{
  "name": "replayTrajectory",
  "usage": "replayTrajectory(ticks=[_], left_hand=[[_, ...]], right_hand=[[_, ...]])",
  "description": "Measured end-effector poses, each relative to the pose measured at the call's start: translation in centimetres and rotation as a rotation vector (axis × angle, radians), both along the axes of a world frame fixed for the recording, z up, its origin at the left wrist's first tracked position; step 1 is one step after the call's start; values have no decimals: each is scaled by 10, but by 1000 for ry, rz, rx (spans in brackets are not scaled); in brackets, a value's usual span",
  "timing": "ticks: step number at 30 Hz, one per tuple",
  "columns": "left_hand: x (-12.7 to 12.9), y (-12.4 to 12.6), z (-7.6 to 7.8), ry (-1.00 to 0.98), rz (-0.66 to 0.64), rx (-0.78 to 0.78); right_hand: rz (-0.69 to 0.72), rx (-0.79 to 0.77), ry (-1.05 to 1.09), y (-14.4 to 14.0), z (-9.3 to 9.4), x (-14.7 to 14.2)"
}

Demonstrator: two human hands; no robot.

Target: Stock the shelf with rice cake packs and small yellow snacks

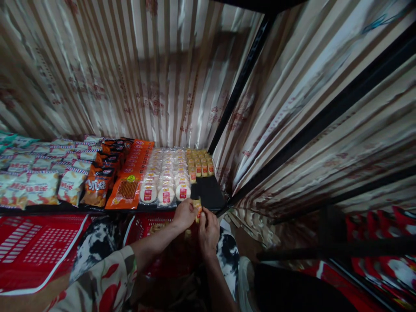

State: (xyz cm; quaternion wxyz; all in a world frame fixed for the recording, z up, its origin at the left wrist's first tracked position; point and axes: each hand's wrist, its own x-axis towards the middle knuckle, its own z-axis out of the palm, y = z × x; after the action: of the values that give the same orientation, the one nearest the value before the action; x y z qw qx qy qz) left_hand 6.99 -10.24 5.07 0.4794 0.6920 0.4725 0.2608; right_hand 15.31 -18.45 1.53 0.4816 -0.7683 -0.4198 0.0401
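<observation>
Both hands hold one small yellow snack pack (197, 209) at the front edge of the black shelf (208, 193). The left hand (183, 215) pinches its left side and the right hand (208, 232) pinches below. Round white cakes (165, 175) lie just beside it, with more yellow packs (199, 162) behind.

Glossy striped beige curtain fabric (130, 65) from 9 to 3 o'clock; black metal shelf frame post (242, 82) at 12; floor possibly mottled, dim.
</observation>
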Motion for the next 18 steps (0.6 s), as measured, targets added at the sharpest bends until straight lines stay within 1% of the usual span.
replayTrajectory(ticks=[2,6,12,14,18], left_hand=[[5,2,6,34,-12,16],[15,4,14,108,-46,25],[28,8,23,221,-69,97],[32,9,24,243,-74,104],[39,15,20,250,-79,125]], right_hand=[[28,46,10,2,-1,5],[42,108,60,6,-8,16],[10,78,3,13,-16,27],[1,92,-15,16,-19,30],[-5,100,-32,21,-24,37]])
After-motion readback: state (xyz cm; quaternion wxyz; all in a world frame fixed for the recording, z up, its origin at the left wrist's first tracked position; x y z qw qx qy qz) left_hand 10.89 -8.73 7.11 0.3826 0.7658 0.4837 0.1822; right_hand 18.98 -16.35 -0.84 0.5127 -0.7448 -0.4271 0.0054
